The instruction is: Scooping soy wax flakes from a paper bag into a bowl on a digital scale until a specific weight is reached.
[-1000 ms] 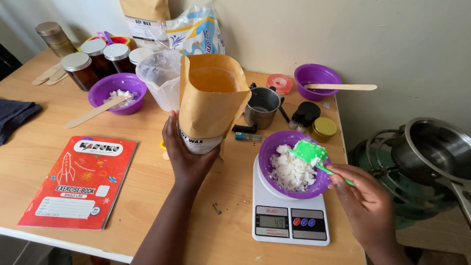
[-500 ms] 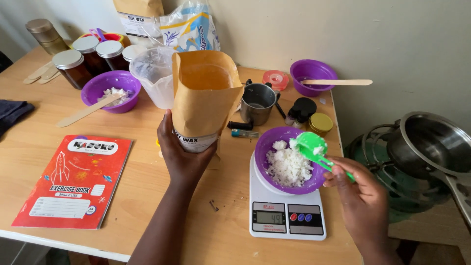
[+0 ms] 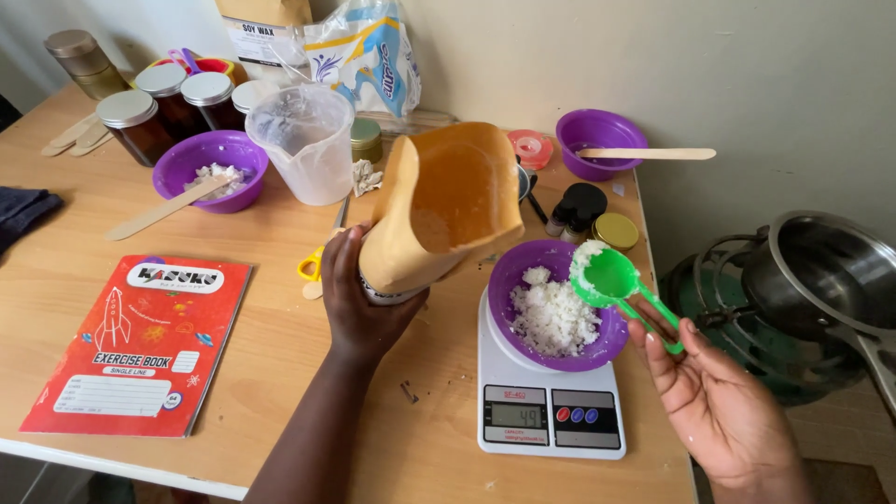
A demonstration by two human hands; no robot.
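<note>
**Scoop over the bowl, bag tipped beside it**

My right hand [image 3: 719,401] has its grip closed on the handle of a green plastic scoop [image 3: 611,277], whose cup hangs over the far right rim of the purple bowl [image 3: 509,275] with a little white flaky wax clinging to its edge. The bowl sits on a white digital kitchen scale [image 3: 551,420] and holds a heap of white wax flakes [image 3: 553,315]. The scale stands near the front right part of the wooden bench [image 3: 280,345].

My left hand [image 3: 359,303] has its grip wrapped round the base of a brown paper bag [image 3: 443,210], which is tilted with its open mouth leaning toward the bowl, just beside its left rim.

Behind the bag stands a clear plastic measuring jug [image 3: 303,140], and left of that a second purple bowl [image 3: 201,154] with some flakes and a flat wooden stick [image 3: 163,210] resting in it. A row of lidded glass jars [image 3: 135,117] lines the far left. A third purple bowl [image 3: 597,131] with a wooden stick across it sits at the far right, near small dark bottles [image 3: 574,207] and a gold lid [image 3: 616,229]. A red exercise book [image 3: 140,345] lies flat at the front left. Yellow-handled scissors [image 3: 313,266] lie just left of my left hand. Off the bench to the right, a steel pot [image 3: 821,271] rests on a green burner.
</note>
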